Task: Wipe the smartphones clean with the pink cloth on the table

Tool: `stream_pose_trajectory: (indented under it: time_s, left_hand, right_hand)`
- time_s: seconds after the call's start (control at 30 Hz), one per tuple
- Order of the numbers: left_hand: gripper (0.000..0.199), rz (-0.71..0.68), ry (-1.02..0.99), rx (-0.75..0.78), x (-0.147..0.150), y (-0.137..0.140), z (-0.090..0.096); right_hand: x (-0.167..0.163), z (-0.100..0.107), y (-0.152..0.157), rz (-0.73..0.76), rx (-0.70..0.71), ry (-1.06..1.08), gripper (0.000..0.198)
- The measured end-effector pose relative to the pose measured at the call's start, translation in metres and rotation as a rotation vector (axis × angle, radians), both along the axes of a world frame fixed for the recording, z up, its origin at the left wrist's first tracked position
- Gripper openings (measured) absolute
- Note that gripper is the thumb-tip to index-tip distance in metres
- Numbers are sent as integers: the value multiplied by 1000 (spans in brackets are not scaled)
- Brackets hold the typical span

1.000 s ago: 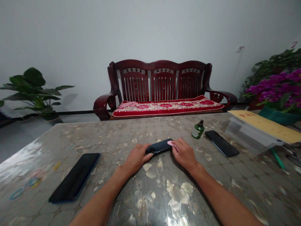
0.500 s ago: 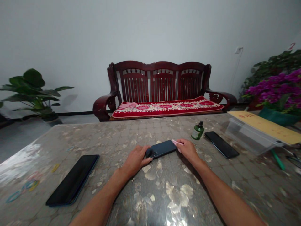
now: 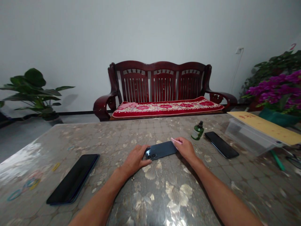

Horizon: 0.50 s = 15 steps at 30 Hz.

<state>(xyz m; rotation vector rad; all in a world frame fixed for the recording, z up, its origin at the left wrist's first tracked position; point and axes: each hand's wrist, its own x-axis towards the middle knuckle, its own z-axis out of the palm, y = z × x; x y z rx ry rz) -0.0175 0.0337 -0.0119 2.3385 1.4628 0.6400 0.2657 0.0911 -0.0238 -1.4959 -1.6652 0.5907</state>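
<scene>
In the middle of the table lies a dark blue phone [image 3: 163,150], its back with the camera lenses turned up. My left hand [image 3: 137,158] is closed on the phone's left end, thumb along the near edge and fingers at the far edge. At the right end my right hand [image 3: 185,148] touches or nearly touches the phone's corner. Its fingers are pinched round a thin, flat pink piece [image 3: 176,141], whose kind I cannot make out. A green bottle [image 3: 197,131] with a black cap stands just beyond my right hand.
Two dark phones lie on the patterned table [image 3: 131,197]: one phone [image 3: 74,179] at left, another phone [image 3: 221,144] at right. Coloured bands [image 3: 24,187] are at far left. A clear box [image 3: 251,136] with a yellow sheet [image 3: 268,125] stands at right, near a green-handled tool [image 3: 277,159].
The phone's back has tipped to face me a little more, and its right end has shifted slightly. The pink piece in my right hand has changed its angle. My left hand has barely moved.
</scene>
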Motion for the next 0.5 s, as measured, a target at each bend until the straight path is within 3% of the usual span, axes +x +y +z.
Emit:
stream_pose_trajectory:
  time_s: [0.13,0.27,0.5]
  left_hand:
    - [61,15,-20,0,0,3,-1]
    - [65,4,-63,21,1,4,-1]
    - [63,-29,-15,27,8,0,2]
  right_hand:
    - [-13,3,1,40,80,78,36]
    - [-23,5,-1,115,43,101,36]
    - [-27,4,-6,180,33,-42,27]
